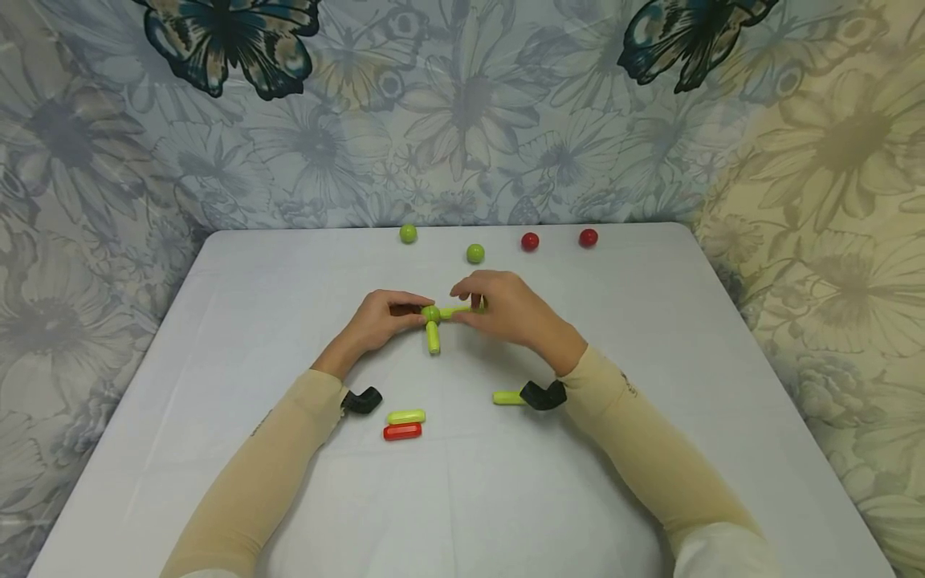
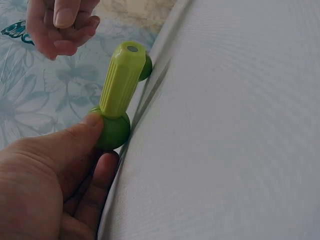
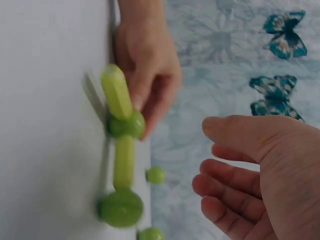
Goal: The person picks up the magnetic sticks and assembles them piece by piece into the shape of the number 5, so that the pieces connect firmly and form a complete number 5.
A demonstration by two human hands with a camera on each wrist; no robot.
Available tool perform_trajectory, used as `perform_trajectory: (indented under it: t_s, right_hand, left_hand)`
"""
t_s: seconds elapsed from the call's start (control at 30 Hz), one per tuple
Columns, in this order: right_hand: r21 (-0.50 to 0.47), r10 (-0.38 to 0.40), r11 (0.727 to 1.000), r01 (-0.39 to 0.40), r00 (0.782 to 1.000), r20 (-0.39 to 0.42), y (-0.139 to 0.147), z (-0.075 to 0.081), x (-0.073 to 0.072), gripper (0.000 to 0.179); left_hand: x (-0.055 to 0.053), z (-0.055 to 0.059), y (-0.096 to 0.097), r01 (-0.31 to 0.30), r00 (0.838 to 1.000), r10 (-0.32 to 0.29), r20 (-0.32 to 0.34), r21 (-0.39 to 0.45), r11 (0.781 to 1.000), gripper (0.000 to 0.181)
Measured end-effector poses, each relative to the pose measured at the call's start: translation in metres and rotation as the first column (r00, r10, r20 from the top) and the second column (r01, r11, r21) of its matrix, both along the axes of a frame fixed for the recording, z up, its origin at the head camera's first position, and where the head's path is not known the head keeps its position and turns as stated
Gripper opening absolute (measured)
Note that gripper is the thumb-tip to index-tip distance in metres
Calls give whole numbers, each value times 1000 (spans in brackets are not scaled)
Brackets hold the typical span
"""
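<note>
My left hand (image 1: 386,319) pinches a green ball (image 1: 430,314) between thumb and fingers. Two yellow-green rods join at that ball: one rod (image 1: 433,338) points toward me, the other (image 3: 125,161) runs off to the right. A second green ball (image 3: 121,208) caps the far end of the right-hand rod; in the head view my right hand mostly covers it. Held apart from the joined pieces, my right hand (image 1: 509,305) has its fingers loosely bent and nothing in them, as the right wrist view shows.
Along the table's back edge lie two loose green balls (image 1: 408,234) and two red balls (image 1: 530,241). Nearer me, a yellow-green rod (image 1: 406,417) lies beside a red rod (image 1: 401,432). Another yellow-green rod (image 1: 508,397) is partly behind the black right wrist mount (image 1: 542,396).
</note>
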State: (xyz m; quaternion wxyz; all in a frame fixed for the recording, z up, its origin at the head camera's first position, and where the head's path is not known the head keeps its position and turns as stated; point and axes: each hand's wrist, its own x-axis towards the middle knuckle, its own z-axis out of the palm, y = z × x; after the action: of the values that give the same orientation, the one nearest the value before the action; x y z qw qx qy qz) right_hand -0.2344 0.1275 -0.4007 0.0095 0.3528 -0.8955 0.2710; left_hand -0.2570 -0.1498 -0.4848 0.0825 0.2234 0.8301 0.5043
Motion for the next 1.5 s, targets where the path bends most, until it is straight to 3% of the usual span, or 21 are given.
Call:
perform_trajectory:
  t_s: [0.37,0.5,0.73,1.03,1.23,1.5]
  right_hand:
    - [-37,-117,993,115,992,-57,36,29,-62,23]
    - [-28,-129,991,128,990,-54,36,27,-79,22]
    - [21,-138,990,138,990,-5,28,8,-105,22]
    - [105,-171,981,164,983,62,26,-14,-123,27]
    - [155,-216,968,196,969,123,27,-29,-125,30]
    - [107,-214,974,201,968,130,24,-38,-125,37]
  left_hand:
    - [0,-2,-2,-12,1000,12,16,-8,1000,29]
    - [0,-3,-2,-14,1000,14,20,-2,1000,29]
    - [-1,-5,-2,-13,1000,13,26,2,1000,29]
    - [-1,-2,0,-17,1000,17,25,-10,1000,30]
    - [0,0,0,-23,999,23,39,-15,1000,29]
    - [1,2,0,-24,999,25,33,-10,1000,29]
